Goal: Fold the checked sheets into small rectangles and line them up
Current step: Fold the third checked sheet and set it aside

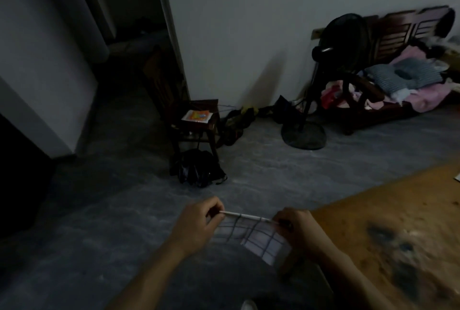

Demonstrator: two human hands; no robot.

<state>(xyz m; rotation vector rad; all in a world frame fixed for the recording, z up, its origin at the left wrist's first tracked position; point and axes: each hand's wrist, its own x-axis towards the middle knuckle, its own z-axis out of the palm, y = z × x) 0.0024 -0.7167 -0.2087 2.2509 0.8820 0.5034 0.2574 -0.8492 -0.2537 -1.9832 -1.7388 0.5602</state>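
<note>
Fingers: left hand (196, 225) and right hand (297, 226) each pinch one end of the top edge of a checked sheet (258, 237). Sheet: held in the air, stretched taut between the hands, its body hanging below. Long axis: left to right, dipping slightly rightward. Tabletop (388, 230): to the right, nearer the right hand; judged the landing place, no finished rectangles visible.

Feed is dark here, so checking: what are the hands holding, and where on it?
Both hold one checked sheet by its folded top edge: left hand pinches the left end, right hand the right end. The rest hangs below, off the table.
</note>
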